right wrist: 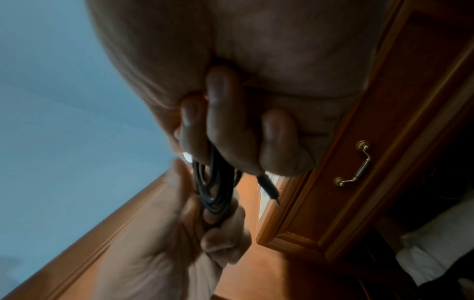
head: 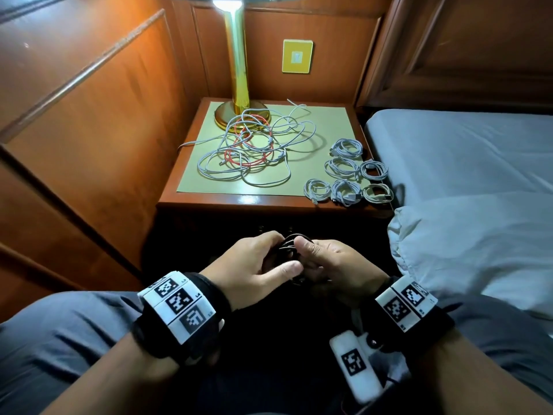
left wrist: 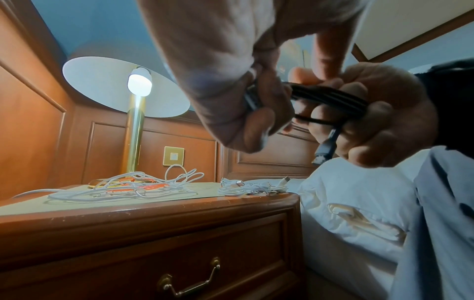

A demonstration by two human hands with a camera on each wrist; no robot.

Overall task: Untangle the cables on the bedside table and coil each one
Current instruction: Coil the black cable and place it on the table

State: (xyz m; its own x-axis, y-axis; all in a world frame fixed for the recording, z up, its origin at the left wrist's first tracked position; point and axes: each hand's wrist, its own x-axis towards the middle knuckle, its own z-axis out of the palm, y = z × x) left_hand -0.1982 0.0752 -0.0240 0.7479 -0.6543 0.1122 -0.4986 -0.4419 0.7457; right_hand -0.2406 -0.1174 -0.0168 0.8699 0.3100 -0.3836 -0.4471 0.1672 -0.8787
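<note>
Over my lap, in front of the bedside table [head: 209,202], both hands hold a black cable [head: 291,244] wound into a small coil. My left hand [head: 263,262] curls round one side of the coil and my right hand [head: 323,262] grips the other. The black coil [left wrist: 325,101] runs between the two hands in the left wrist view, a plug [left wrist: 324,150] hanging below the right hand's fingers. In the right wrist view the coil [right wrist: 215,188] hangs under my curled fingers. A tangle of white and red cables [head: 254,145] lies on the table's mat.
Several coiled white cables [head: 347,172] lie in rows at the table's right edge. A brass lamp [head: 238,70] stands at the back, its base under the tangle. The bed [head: 463,163] is to the right, wood panelling to the left. A drawer handle [left wrist: 189,278] faces me.
</note>
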